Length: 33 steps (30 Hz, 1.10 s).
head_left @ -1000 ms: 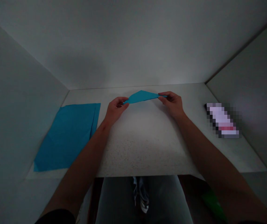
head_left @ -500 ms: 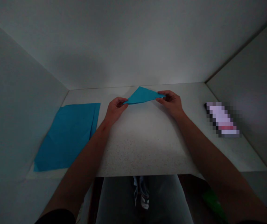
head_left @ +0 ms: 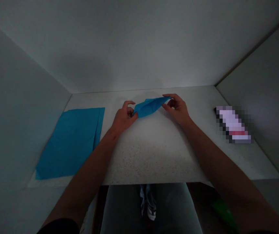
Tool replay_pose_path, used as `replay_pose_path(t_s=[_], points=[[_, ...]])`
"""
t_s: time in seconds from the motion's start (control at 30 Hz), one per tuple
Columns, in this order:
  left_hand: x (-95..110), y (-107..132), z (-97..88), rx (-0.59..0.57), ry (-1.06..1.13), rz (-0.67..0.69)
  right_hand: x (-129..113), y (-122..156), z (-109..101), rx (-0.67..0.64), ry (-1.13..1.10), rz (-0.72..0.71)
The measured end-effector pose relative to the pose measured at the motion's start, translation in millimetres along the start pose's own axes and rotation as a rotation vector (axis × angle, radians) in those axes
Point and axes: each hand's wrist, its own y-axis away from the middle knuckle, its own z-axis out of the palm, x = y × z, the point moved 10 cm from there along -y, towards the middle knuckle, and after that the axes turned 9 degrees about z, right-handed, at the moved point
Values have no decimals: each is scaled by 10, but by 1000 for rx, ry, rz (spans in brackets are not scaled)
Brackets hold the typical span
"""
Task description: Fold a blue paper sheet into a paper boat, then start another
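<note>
Folded blue paper [head_left: 149, 107] narrowed since the earlier frame: from a flat triangle to a slim, creased, boat-like shape, its left end now tucked into the left hand.

Item 1: folded blue paper, held between both hands above the middle of the worktop, near its far edge. Whether it touches the surface cannot be told.

Item 2: left hand [head_left: 124, 117], closed on the paper's near left end, pinching it between thumb and bent fingers.

Item 3: right hand [head_left: 178, 109], fingers curved over the paper's pointed right tip, thumb below it. Apparently a light pinch, looser than the left hand's hold.

Item 4: blue paper sheet [head_left: 70, 143], lying flat at the left of the worktop, well apart from the left forearm's wrist end, with a folded-over strip along its right side.

Item 5: white speckled worktop [head_left: 151, 162], bounded by pale walls.

Item 6: pixelated flat object [head_left: 233, 125], at the right of the worktop, too blurred to identify.

Item 7: green object [head_left: 223, 214], below the worktop's near edge, partly hidden by the right forearm.

Risk: the light right-hand pinch could let the tip slip, and uneven pull between the hands could spring the folds open or skew the creases
</note>
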Motion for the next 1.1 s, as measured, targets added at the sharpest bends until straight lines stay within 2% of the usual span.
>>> replay_pose_path(t_s=[0.2, 0.43, 0.53, 0.67, 0.77, 0.93, 1.1], points=[[92, 65, 246, -234, 26, 40, -233, 88, 111, -45, 103, -138], [209, 127, 418, -345, 121, 92, -286, 121, 232, -72, 192, -113], [205, 105, 391, -306, 85, 63, -305, 147, 297, -124, 212, -113], [165, 74, 319, -230, 8, 0, -500, 269, 439, -221, 224, -250], [161, 45, 237, -145, -51, 16, -597, 362, 559, -282, 254, -304], [194, 7, 145, -4, -75, 112, -601, 426, 670, -300, 273, -305], [165, 28, 161, 50, 80, 50, -504, 398, 654, -266, 251, -228]])
